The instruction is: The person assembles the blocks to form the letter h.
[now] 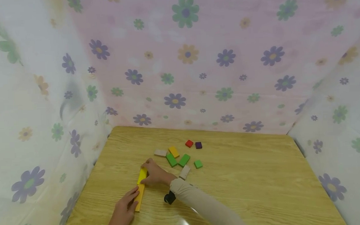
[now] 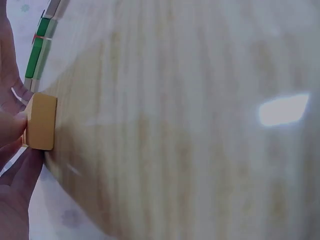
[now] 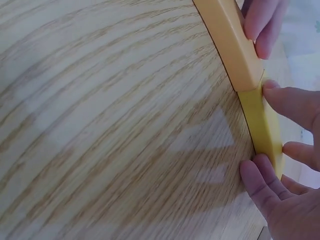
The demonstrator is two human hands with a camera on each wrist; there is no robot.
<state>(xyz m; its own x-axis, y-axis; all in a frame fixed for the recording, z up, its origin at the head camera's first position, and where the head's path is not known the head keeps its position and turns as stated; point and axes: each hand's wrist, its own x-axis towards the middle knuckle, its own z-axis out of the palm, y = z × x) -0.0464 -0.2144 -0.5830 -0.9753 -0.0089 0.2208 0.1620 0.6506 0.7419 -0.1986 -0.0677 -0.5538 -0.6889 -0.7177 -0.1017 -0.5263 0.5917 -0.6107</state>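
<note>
A long orange block (image 1: 140, 197) and a yellow block (image 1: 142, 175) lie end to end on the table's left part, their ends meeting in the right wrist view. My left hand (image 1: 122, 208) holds the orange block, with fingers along its side and top; the left wrist view shows the thumb and fingers about the orange block's near end (image 2: 42, 122). Around the yellow block (image 3: 262, 122) my right hand (image 1: 156, 173) has its thumb and fingers on opposite sides, pinching it. Part of the yellow block is hidden by that hand.
Beyond the right hand lie loose blocks: beige (image 1: 184, 172), green (image 1: 171, 160), small green (image 1: 198, 164), orange-yellow (image 1: 173, 152), red (image 1: 189, 143) and dark purple (image 1: 198, 145). A black device (image 1: 170, 197) sits under the right wrist. Flowered cloth (image 1: 172, 66) encloses the wooden table (image 1: 254, 182).
</note>
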